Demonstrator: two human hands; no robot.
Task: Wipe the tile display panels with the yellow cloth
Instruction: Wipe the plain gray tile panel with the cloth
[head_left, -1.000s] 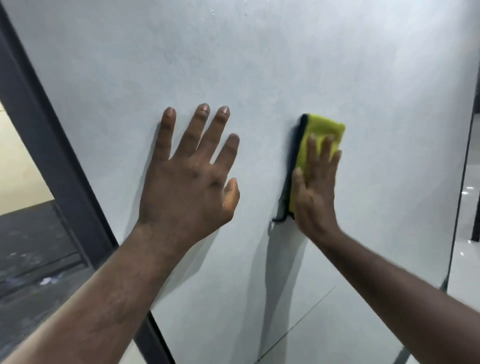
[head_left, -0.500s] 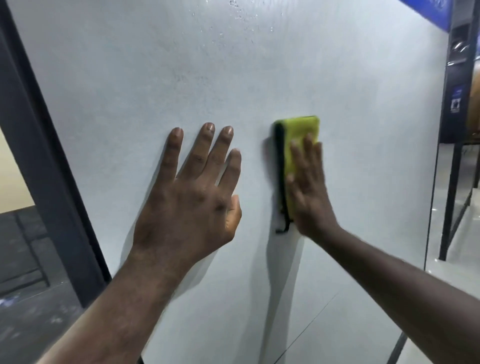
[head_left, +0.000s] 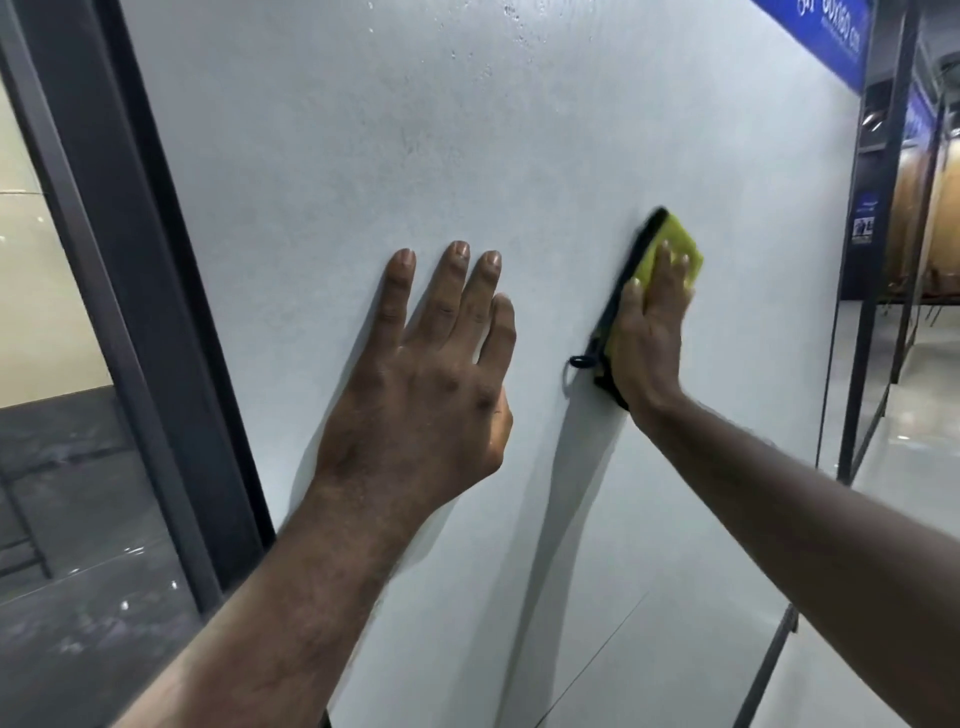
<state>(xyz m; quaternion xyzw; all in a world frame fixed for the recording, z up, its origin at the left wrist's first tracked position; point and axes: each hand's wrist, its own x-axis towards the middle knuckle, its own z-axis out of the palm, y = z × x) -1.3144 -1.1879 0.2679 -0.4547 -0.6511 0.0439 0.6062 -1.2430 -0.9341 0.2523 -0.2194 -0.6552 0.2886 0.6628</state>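
A large pale grey tile display panel (head_left: 545, 130) fills most of the view, standing upright. My left hand (head_left: 431, 379) lies flat against it with straight, spread fingers, holding nothing. To its right my right hand (head_left: 649, 332) presses a folded yellow cloth (head_left: 675, 244) with a black edge and a small black loop against the panel, fingers straight over the cloth. Small water droplets dot the panel's upper part.
A dark metal frame (head_left: 150, 312) borders the panel on the left, with dark and beige tiles behind it. A blue sign (head_left: 826, 31) runs along the panel's top right. Thin black posts (head_left: 852, 364) and a glossy floor lie to the right.
My right hand slid the yellow cloth left, then back right and slightly up across the panel. My left hand stays flat on the panel. The view has turned to the right.
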